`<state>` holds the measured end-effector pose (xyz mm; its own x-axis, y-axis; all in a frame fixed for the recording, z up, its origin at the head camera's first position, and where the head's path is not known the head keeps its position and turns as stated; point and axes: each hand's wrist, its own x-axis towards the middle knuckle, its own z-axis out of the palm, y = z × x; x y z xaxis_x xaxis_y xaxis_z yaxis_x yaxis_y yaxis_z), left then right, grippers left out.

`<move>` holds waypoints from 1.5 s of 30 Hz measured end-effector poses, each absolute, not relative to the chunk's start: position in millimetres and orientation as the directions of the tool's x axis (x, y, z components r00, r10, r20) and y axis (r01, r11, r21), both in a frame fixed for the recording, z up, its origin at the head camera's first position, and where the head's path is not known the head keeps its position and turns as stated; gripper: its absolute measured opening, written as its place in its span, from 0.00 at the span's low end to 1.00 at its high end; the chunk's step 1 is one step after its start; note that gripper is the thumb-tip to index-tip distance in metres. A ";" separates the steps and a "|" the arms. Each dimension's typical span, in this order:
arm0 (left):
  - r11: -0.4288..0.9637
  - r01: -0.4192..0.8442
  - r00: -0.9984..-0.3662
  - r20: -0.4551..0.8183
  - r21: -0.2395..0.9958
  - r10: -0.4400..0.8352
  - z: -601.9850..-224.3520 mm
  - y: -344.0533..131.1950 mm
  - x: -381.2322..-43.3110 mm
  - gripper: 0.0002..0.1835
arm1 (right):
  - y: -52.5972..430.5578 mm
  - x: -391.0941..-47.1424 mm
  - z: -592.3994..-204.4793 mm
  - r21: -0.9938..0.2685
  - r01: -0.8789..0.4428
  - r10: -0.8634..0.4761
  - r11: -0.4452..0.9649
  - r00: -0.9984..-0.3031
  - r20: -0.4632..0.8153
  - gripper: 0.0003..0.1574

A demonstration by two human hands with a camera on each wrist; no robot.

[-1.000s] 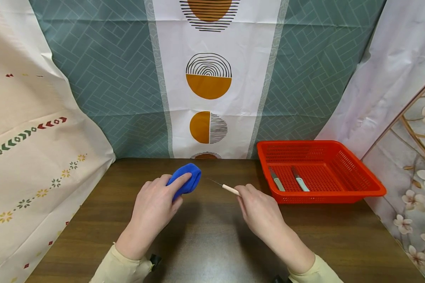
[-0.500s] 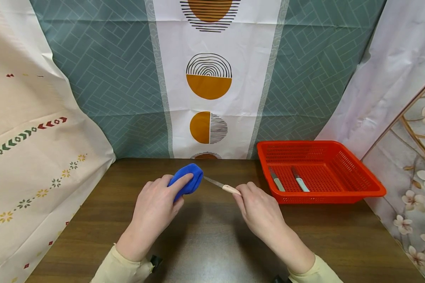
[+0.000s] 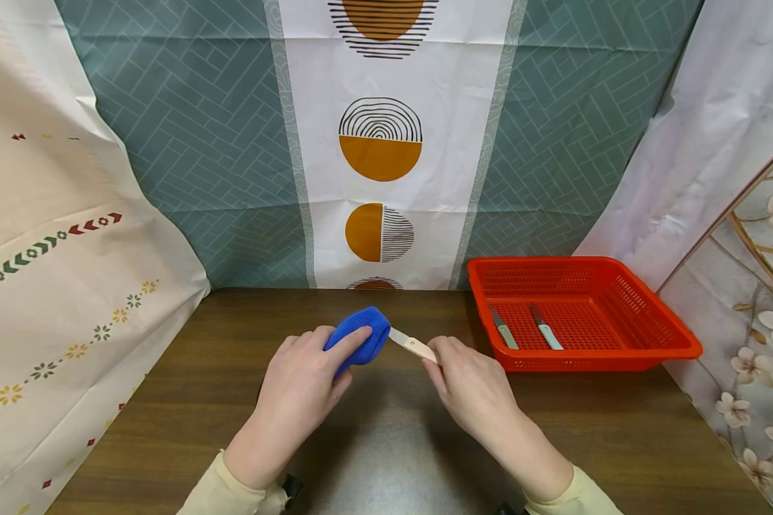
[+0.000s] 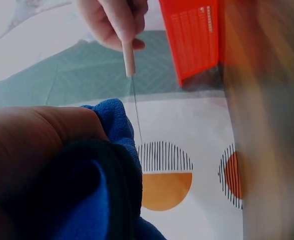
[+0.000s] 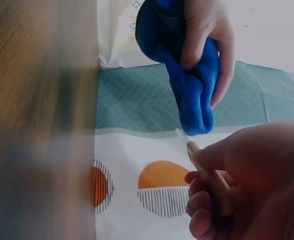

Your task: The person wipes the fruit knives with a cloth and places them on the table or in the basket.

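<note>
My left hand (image 3: 303,383) grips a folded blue cloth (image 3: 377,336), thumb and fingers pinching it from both sides. In my right hand (image 3: 473,379) is a small knife (image 3: 419,348) with a cream handle, its blade pointing left at the cloth. Seen from the head, the cloth's right edge covers the front part of the blade, and only a short stretch near the handle shows. The left wrist view shows the thin blade edge-on, close beside the cloth (image 4: 117,120). The right fingers curl round the handle (image 5: 214,185) in the right wrist view. Both hands are above the brown table (image 3: 386,458).
A red plastic basket (image 3: 580,362) stands at the back right of the table. Inside it lie two small knives, one with a greenish-grey handle (image 3: 507,335) and one with a pale blue-white handle (image 3: 550,335). Patterned fabric hangs (image 3: 232,179) behind the table and at both sides.
My left hand has moved right and slightly toward me with the cloth, which now covers the front of the blade. The knife has turned to show its flat side; the right hand barely moved.
</note>
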<state>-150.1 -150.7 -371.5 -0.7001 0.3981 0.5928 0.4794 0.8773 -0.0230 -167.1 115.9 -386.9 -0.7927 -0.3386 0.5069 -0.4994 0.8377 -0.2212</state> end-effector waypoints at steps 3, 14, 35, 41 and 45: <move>0.868 0.496 -0.694 0.587 -0.031 0.418 -372.6 -145.4 -148.2 0.37 | 114.9 -166.2 -386.1 -0.223 -0.493 -0.346 0.841 -0.807 0.478 0.13; 0.830 0.557 -0.647 0.605 -0.040 0.463 -376.8 -134.6 -142.0 0.37 | 113.3 -165.2 -386.2 -0.232 -0.517 -0.382 0.824 -0.809 0.448 0.13; 0.839 0.542 -0.671 0.573 -0.056 0.471 -377.6 -131.7 -141.7 0.36 | 112.0 -164.3 -385.5 -0.216 -0.551 -0.419 0.806 -0.789 0.449 0.14; 0.849 0.526 -0.686 0.567 -0.048 0.457 -378.2 -135.3 -144.1 0.37 | 112.1 -163.7 -385.4 -0.213 -0.552 -0.418 0.806 -0.786 0.456 0.13; 0.856 0.515 -0.693 0.566 -0.046 0.447 -378.4 -138.0 -146.9 0.38 | 112.1 -163.7 -385.8 -0.207 -0.554 -0.418 0.806 -0.782 0.462 0.13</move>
<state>-146.9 -138.0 -378.4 -0.6925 0.4468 0.5664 0.5147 0.8561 -0.0461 -163.7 112.1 -385.8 -0.7816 -0.4185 0.4625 -0.5541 0.8063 -0.2069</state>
